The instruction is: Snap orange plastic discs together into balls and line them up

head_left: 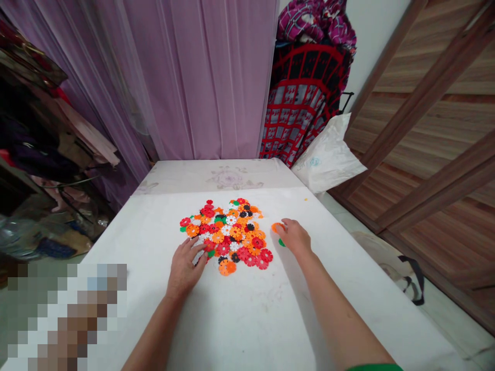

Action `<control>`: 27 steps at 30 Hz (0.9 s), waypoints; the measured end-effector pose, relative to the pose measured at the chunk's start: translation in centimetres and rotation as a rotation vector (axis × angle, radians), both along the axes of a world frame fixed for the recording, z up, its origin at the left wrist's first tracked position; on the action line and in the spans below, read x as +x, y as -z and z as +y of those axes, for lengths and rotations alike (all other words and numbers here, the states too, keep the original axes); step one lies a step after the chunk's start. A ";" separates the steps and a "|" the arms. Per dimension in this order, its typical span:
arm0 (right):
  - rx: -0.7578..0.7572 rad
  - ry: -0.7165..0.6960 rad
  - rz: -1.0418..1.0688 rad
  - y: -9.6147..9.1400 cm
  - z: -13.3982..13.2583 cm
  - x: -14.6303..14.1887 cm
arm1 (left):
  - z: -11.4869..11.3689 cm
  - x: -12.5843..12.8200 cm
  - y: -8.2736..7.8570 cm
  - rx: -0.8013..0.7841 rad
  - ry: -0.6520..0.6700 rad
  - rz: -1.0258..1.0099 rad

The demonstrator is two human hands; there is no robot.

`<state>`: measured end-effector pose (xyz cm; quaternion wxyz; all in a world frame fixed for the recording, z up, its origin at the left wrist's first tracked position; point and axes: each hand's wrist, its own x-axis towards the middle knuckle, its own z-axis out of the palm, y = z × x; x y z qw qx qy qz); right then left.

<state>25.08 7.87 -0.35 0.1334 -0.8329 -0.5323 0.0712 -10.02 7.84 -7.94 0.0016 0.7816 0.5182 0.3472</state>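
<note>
A loose pile of notched plastic discs [231, 220], shaped like small flowers, lies on the white table in red, orange, white, green and black. My left hand [185, 265] rests at the pile's near left edge, fingers spread over a few discs. To the right of the pile, my right hand [294, 237] has its thumb and fingers closed on an orange notched disc [276, 226]. Just below those fingers is a green disc [282, 242], partly covered by the hand; I cannot tell whether it touches the hand.
The white-covered table [247, 319] reaches back to a purple curtain [209, 77]. A white plastic bag [328, 157] leans at the far right corner. Wooden cabinet doors [436, 118] stand to the right, hanging clothes [50, 134] to the left. A tiny yellow bit [306, 199] lies near the right edge.
</note>
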 end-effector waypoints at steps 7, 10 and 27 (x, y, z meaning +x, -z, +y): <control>0.045 -0.040 0.000 2.1 -4.8 0.2 | 0.5 -0.4 0.7 0.025 0.008 0.003; 0.017 -0.043 -0.088 2.1 -5.4 -0.5 | 0.5 -0.4 0.7 0.039 0.010 0.015; 0.021 -0.186 -0.071 1.7 -3.6 -2.1 | 0.4 -0.1 0.4 0.002 -0.021 -0.027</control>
